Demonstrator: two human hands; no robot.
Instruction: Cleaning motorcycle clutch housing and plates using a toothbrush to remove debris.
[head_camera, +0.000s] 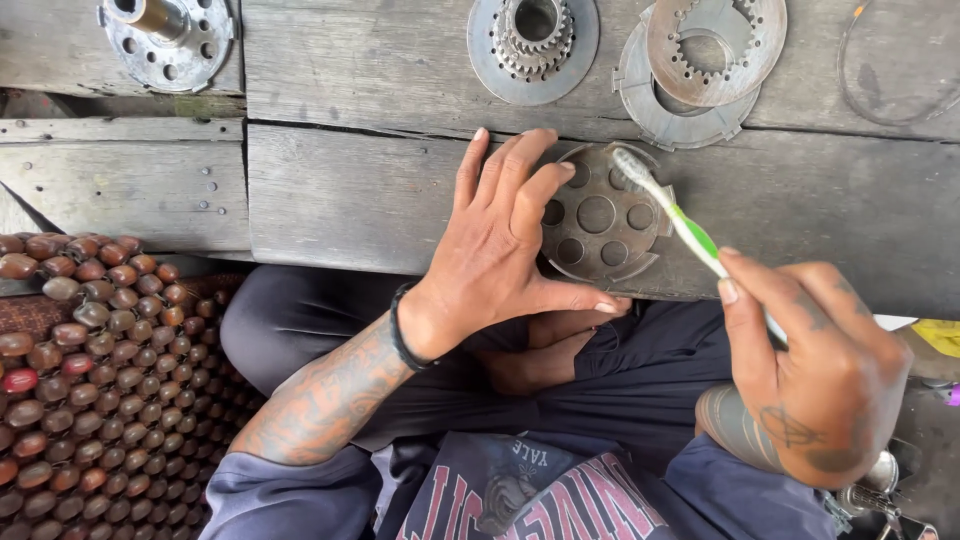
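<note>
Fingers of the left hand (500, 245) lie spread and flat over the left edge of a round perforated metal plate (598, 215), pressing it down on the grey wooden bench (350, 190); the thumb stretches out to the right along the plate's lower rim, near the bench's front edge. The wrist is bent back, a black band round it, and the tattooed forearm runs down toward the lower left. The right hand (810, 360) comes in from the lower right, palm turned away, its thumb and fingers pinched shut on the handle of a green and white toothbrush (675, 215). The brush slants up to the left, its bristle head resting on the plate's upper right part. Above, well apart, a toothed hub (533, 45) and two stacked ring plates (695, 60) lie on the boards. A beaded seat mat (90, 380) sits at the left.
</note>
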